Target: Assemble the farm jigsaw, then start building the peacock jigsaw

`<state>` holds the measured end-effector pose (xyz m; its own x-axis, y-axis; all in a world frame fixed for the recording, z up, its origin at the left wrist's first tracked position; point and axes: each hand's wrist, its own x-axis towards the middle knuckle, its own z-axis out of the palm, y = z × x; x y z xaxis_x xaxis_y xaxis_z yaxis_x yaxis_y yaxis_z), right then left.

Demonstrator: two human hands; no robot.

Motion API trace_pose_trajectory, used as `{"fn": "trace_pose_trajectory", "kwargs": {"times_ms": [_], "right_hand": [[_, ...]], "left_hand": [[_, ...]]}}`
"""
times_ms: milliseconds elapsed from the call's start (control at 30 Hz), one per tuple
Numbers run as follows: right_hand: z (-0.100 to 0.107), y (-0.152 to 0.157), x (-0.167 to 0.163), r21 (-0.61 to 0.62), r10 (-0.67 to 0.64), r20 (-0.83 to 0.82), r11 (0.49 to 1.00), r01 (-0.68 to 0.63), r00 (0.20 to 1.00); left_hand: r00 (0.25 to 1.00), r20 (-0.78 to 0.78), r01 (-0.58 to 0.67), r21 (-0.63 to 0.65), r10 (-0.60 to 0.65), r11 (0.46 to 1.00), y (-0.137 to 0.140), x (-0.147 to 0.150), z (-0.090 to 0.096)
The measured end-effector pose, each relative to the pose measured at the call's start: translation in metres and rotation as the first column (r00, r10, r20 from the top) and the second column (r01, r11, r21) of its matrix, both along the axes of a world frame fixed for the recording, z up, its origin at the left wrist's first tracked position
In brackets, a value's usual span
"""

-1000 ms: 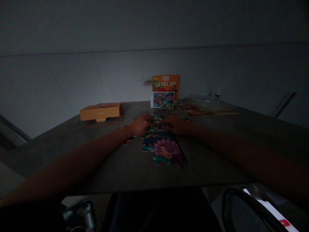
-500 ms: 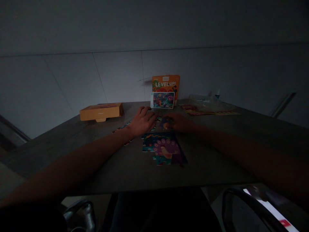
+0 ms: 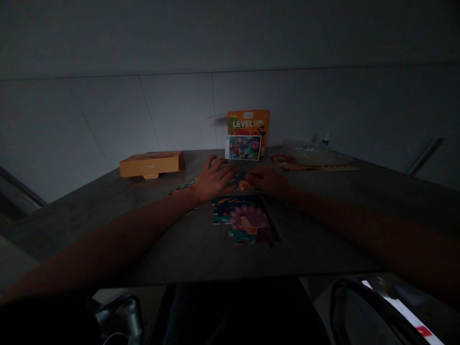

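A partly joined jigsaw puzzle (image 3: 247, 220) with a purple peacock lies on the table in front of me. Beyond its far edge, my right hand (image 3: 268, 181) is closed, fingers pinching a dark blue puzzle piece (image 3: 238, 178). My left hand (image 3: 212, 181) rests palm down just left of that piece, its fingers spread. More loose puzzle pieces (image 3: 181, 188) lie to the left, partly hidden beneath my left hand and forearm. Behind both hands, a small picture card (image 3: 243, 147) of the puzzle leans against an orange "LEVEL UP!" box (image 3: 247, 121).
An open orange box tray (image 3: 151, 165) sits at the back left of the grey table (image 3: 172, 258). At the back right are a flat printed sheet (image 3: 316, 167), crumpled clear plastic (image 3: 305, 149) and a small bottle (image 3: 325, 140). The wall stands close behind.
My right hand has shifted slightly, and the dark blue puzzle piece now shows more clearly at its fingertips. My left hand stays nearly in place. The view has tilted a little.
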<state>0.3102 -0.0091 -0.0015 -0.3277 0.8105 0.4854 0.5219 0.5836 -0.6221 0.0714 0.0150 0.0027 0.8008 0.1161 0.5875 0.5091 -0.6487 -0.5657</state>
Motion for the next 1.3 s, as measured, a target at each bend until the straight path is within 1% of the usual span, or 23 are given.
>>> {"fn": "trace_pose_trajectory", "kwargs": {"times_ms": [133, 300, 467, 567, 700, 833, 933, 1067, 1300], "right_hand": [[0.001, -0.005, -0.002, 0.029, 0.005, 0.011, 1.0, -0.006, 1.0], [0.002, -0.003, 0.0, 0.073, -0.05, -0.029, 0.996, 0.052, 0.998], [0.001, -0.001, 0.003, 0.066, -0.017, -0.031, 0.998, 0.019, 0.999], [0.001, 0.0, 0.003, 0.044, -0.024, -0.024, 0.999, 0.025, 0.999], [-0.002, 0.001, 0.001, -0.024, 0.017, -0.063, 1.0, -0.019, 0.998], [-0.005, 0.0, -0.003, -0.084, -0.022, -0.128, 0.996, 0.011, 0.992], [-0.006, -0.001, -0.005, -0.083, -0.03, -0.123, 0.996, 0.02, 0.992], [-0.004, -0.004, -0.004, -0.024, -0.027, -0.06, 0.999, 0.025, 0.998], [0.001, -0.01, -0.004, 0.092, -0.103, 0.137, 0.992, 0.091, 0.985]], "left_hand": [[1.0, -0.009, -0.019, -0.016, 0.019, 1.0, -0.001, -0.001, 0.0], [1.0, 0.002, 0.004, -0.026, -0.004, 1.0, -0.003, 0.0, 0.002], [1.0, 0.025, 0.001, 0.003, -0.001, 1.0, -0.004, 0.002, 0.001], [0.999, 0.034, -0.021, -0.008, 0.021, 1.0, -0.004, 0.001, 0.001], [0.999, 0.041, -0.019, -0.044, 0.02, 0.999, -0.004, 0.001, 0.001], [0.999, 0.033, -0.006, -0.033, 0.007, 0.999, -0.005, 0.001, 0.0], [1.0, 0.026, -0.006, -0.037, 0.007, 0.999, -0.005, 0.001, 0.0], [1.0, 0.007, -0.013, -0.05, 0.013, 0.999, -0.004, 0.0, 0.0], [1.0, 0.016, -0.016, -0.051, 0.016, 0.999, -0.004, -0.001, 0.0]]}}
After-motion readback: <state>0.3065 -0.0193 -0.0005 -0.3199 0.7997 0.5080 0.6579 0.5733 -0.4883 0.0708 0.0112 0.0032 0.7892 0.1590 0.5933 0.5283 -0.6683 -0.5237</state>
